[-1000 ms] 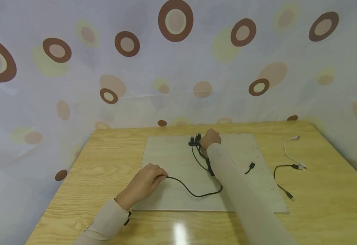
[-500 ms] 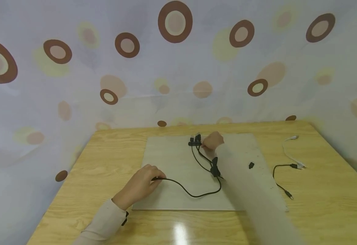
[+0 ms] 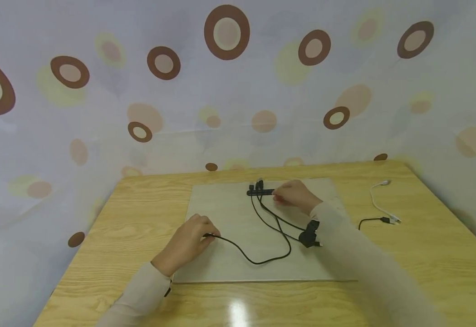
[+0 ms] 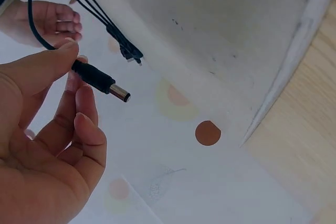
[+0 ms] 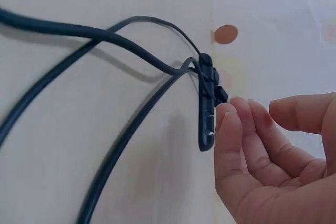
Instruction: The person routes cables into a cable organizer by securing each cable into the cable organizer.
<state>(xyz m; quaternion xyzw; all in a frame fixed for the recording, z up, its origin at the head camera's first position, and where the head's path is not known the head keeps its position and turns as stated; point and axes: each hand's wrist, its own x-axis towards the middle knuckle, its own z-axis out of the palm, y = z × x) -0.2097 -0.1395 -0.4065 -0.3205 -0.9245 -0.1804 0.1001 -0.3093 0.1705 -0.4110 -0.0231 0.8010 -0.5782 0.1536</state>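
Note:
My left hand pinches a thin black cable between thumb and fingers over the board's left side. Its barrel plug, with a silver metal tip, sticks out beyond the fingertips. A black cable holder lies near the back of the board, with several black cables seated in its slots. My right hand is at the holder's right end. In the right wrist view its thumb stands apart from the fingers, with nothing between them. Beside the fingertips, that end of the cable holder has slots without cables.
A pale board lies on the wooden table. At the right are a white cable and a short black cable, partly hidden by the right sleeve. A black plug shows beneath the right wrist. Patterned cloth rises behind.
My right hand has drawn back rightward from over the holder, uncovering more of it. The right forearm now covers the loose plug seen earlier. The left hand keeps its hold almost in place.

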